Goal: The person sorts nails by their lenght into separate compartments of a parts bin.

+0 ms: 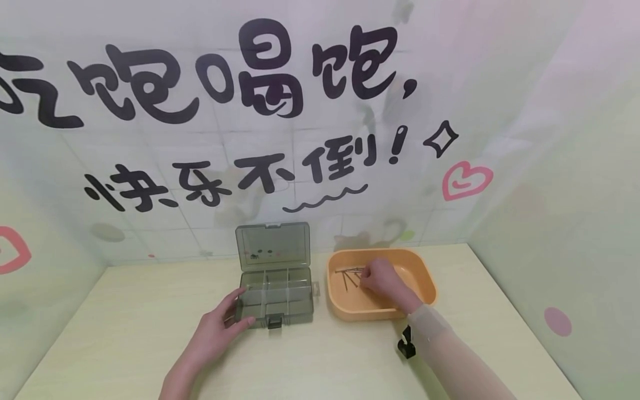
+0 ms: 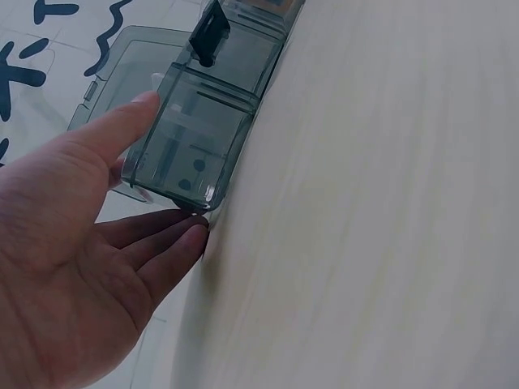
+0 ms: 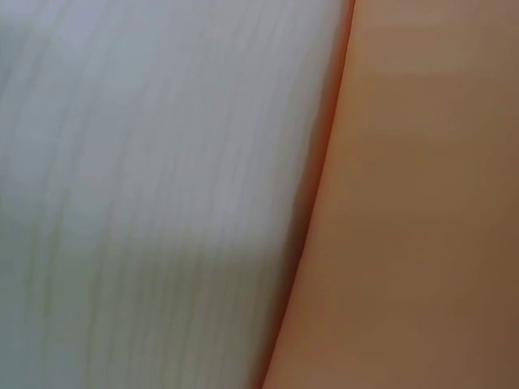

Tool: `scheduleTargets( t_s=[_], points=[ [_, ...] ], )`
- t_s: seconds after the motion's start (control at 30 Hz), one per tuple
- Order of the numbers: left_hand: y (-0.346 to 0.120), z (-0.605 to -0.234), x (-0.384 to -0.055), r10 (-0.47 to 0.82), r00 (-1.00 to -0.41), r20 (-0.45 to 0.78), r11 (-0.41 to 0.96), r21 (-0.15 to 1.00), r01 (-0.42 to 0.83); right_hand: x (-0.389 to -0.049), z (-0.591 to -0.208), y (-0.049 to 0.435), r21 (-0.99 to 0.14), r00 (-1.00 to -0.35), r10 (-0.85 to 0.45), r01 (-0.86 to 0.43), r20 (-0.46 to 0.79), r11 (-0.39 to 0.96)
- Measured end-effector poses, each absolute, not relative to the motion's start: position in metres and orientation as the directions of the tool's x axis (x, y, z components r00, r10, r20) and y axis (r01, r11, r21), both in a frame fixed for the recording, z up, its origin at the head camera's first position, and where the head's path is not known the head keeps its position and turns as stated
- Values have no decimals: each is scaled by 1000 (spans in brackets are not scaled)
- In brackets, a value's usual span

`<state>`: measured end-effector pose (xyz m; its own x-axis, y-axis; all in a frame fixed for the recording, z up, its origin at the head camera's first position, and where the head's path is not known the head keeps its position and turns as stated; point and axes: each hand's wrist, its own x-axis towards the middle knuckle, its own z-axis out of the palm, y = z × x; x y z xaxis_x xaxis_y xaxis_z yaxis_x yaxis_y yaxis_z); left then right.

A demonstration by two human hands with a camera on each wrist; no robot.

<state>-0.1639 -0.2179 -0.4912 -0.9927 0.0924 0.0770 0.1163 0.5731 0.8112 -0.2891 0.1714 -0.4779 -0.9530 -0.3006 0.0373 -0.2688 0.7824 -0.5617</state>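
A grey see-through compartment box (image 1: 276, 311) stands on the table with its lid (image 1: 273, 245) raised against the wall. My left hand (image 1: 216, 332) holds the box at its left end. The thumb (image 2: 130, 121) lies against the front corner, and the other fingers (image 2: 174, 255) touch the end wall low down. My right hand (image 1: 384, 279) reaches into an orange tray (image 1: 425, 278), its curled fingers down among several thin metal nails (image 1: 348, 278). Whether a nail is between the fingertips is hidden by the hand. In the right wrist view only the tray's side (image 3: 422, 203) and the tabletop show.
Behind the box and tray rises a wall (image 1: 300, 139) with large black lettering. Another wall (image 1: 560, 211) bounds the right side of the pale wooden table (image 1: 320, 361). A black clip-like piece (image 1: 407, 344) sits at my right wrist, by the sleeve.
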Motion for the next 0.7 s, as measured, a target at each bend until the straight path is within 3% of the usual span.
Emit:
scheduleTargets(
  t_s=[0.47, 0.7],
  points=[
    [-218, -493, -161, 92, -990, 103, 583, 801, 137, -284, -472, 171, -579, -963, -269, -214, -10, 787],
    [-217, -492, -162, 94, -990, 109, 575, 806, 143, -282, -469, 173, -619, -964, -263, -231, 41, 751]
  ],
)
